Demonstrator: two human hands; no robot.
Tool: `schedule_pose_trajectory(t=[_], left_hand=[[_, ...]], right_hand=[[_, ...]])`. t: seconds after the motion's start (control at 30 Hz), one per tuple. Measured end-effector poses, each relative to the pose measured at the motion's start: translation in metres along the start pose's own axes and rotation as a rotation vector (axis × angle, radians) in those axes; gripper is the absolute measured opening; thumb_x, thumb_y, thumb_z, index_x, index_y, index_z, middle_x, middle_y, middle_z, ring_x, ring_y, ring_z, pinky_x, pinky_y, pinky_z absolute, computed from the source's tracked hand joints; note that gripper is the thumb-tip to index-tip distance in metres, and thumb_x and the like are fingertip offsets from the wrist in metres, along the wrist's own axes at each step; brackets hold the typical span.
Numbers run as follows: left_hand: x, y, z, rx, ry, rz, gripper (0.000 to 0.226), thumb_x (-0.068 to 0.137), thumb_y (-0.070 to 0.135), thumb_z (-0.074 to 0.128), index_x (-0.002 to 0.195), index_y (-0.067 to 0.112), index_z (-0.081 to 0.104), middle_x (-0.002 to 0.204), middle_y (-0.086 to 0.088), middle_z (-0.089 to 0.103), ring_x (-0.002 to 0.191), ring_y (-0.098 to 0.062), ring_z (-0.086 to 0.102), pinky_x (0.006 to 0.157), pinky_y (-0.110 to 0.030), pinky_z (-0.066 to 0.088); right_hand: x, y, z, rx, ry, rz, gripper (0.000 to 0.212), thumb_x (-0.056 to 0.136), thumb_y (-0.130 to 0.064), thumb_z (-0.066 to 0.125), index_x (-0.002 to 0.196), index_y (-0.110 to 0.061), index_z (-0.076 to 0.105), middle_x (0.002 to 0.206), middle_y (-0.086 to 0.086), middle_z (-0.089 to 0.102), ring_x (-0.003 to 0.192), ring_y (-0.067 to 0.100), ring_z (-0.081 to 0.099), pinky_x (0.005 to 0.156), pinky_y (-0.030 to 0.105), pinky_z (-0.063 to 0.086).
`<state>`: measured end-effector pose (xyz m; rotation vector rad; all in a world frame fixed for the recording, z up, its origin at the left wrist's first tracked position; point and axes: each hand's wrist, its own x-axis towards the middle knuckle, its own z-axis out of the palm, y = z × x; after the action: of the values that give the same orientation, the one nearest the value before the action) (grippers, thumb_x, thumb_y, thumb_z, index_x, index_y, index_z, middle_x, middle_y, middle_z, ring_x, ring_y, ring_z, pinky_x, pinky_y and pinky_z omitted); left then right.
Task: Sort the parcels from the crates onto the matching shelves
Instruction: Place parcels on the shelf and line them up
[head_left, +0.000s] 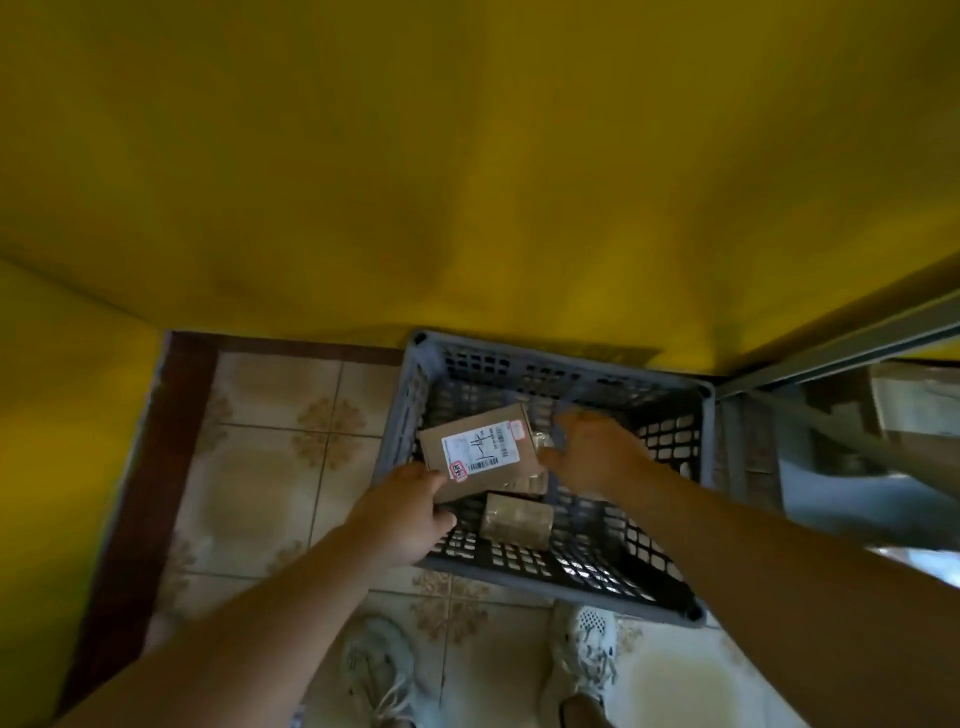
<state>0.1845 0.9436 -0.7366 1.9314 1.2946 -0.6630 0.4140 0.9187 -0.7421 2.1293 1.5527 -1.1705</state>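
One parcel (527, 483) half-hidden under labelled box (475, 447)

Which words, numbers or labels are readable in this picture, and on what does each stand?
White label on the box: print and barcode too blurred to read.
Black handwriting on that label: not legible.
Two red stickers: too small to read.
No other text shows.

- Yellow wall (467, 156) fills the upper view, unevenly lit.
- Cream tiled floor (270, 467) with brown floral ornaments.
- Dark brown skirting (156, 467) along the floor's left edge.
- Grey metal shelf frame (857, 338) at right.
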Motion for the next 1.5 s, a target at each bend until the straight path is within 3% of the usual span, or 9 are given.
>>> schedule_pose_trajectory(t=[0.3, 0.57, 0.73, 0.87, 1.0, 1.13, 1.3, 1.4, 1.5], left_hand=[[0.140, -0.059, 0.109, -0.040, -0.017, -0.105, 0.053, 0.092, 0.042, 0.059, 0.141, 0.026, 0.043, 0.140, 0.004, 0.044, 0.129, -0.017, 0.041, 0.104, -0.034, 0.041], [0.185, -0.077, 0.162, -0.068, 0.071, -0.089, 0.055, 0.093, 0.040, 0.058, 0.143, 0.029, 0.039, 0.151, 0.005, 0.021, 0.136, -0.020, 0.031, 0.107, -0.037, 0.039], [0.186, -0.069, 0.159, -0.334, 0.152, -0.126, 0.055, 0.092, 0.029, 0.062, 0.143, 0.028, 0.040, 0.150, 0.003, 0.028, 0.135, -0.016, 0.036, 0.096, -0.022, 0.031], [0.191, -0.060, 0.149, -0.507, 0.199, -0.204, 0.070, 0.086, 0.028, 0.071, 0.145, 0.028, 0.034, 0.148, -0.001, 0.027, 0.135, -0.022, 0.037, 0.103, -0.033, 0.037], [0.203, -0.056, 0.140, -0.351, 0.299, -0.157, 0.088, 0.078, 0.031, 0.076, 0.149, 0.027, 0.025, 0.152, -0.005, 0.025, 0.140, -0.029, 0.030, 0.111, -0.051, 0.035], [0.213, -0.047, 0.125, -0.065, 0.316, 0.002, 0.101, 0.079, 0.042, 0.074, 0.152, 0.030, 0.005, 0.157, -0.004, 0.022, 0.146, -0.027, 0.020, 0.117, -0.053, 0.022], [0.212, -0.042, 0.124, -0.285, 0.161, 0.032, 0.032, 0.097, 0.036, 0.052, 0.126, 0.023, 0.046, 0.121, -0.003, 0.063, 0.107, -0.020, 0.064, 0.081, -0.033, 0.056], [0.207, -0.052, 0.129, -0.413, 0.333, -0.037, 0.027, 0.101, 0.036, 0.042, 0.121, 0.018, 0.048, 0.114, -0.006, 0.063, 0.093, -0.018, 0.066, 0.066, -0.031, 0.058], [0.215, -0.064, 0.129, -0.634, 0.476, -0.170, 0.029, 0.101, 0.037, 0.041, 0.120, 0.016, 0.045, 0.119, -0.008, 0.059, 0.102, -0.024, 0.064, 0.068, -0.031, 0.055]], right_hand=[[0.161, 0.017, 0.114, -0.015, -0.080, -0.001, 0.058, 0.099, -0.045, 0.054, 0.149, -0.021, 0.037, 0.147, 0.008, 0.048, 0.125, 0.028, 0.052, 0.089, 0.033, 0.046], [0.246, 0.021, 0.159, -0.034, 0.039, -0.036, 0.096, 0.089, -0.040, 0.070, 0.158, -0.031, 0.004, 0.166, 0.004, -0.016, 0.152, 0.037, 0.002, 0.118, 0.052, 0.026], [0.233, 0.032, 0.169, 0.419, 0.093, 0.091, 0.106, 0.085, -0.027, 0.076, 0.155, -0.037, -0.002, 0.148, 0.011, 0.040, 0.119, 0.034, 0.057, 0.086, 0.040, 0.055], [0.207, 0.054, 0.165, 0.674, 0.147, 0.185, 0.093, 0.092, -0.022, 0.069, 0.157, -0.037, 0.004, 0.114, -0.001, 0.054, 0.076, 0.011, 0.060, 0.053, 0.016, 0.046], [0.190, 0.073, 0.154, 0.904, 0.109, 0.169, 0.069, 0.094, -0.011, 0.065, 0.153, -0.028, 0.033, 0.113, -0.001, 0.061, 0.103, 0.022, 0.066, 0.077, 0.028, 0.054], [0.183, 0.075, 0.138, 0.972, 0.064, 0.108, 0.061, 0.094, -0.007, 0.064, 0.148, -0.027, 0.044, 0.119, -0.001, 0.062, 0.102, 0.017, 0.062, 0.060, 0.013, 0.047], [0.184, 0.064, 0.130, 0.948, 0.203, 0.050, 0.055, 0.095, -0.015, 0.066, 0.146, -0.027, 0.046, 0.116, -0.006, 0.058, 0.090, 0.012, 0.062, 0.070, 0.018, 0.051], [0.191, 0.066, 0.139, 0.853, 0.301, 0.114, 0.050, 0.096, -0.025, 0.062, 0.143, -0.027, 0.046, 0.121, -0.004, 0.058, 0.110, 0.021, 0.060, 0.092, 0.034, 0.052], [0.200, 0.077, 0.158, 0.617, 0.227, 0.164, 0.041, 0.098, -0.021, 0.055, 0.138, -0.023, 0.049, 0.124, 0.007, 0.060, 0.108, 0.028, 0.060, 0.086, 0.034, 0.050]])
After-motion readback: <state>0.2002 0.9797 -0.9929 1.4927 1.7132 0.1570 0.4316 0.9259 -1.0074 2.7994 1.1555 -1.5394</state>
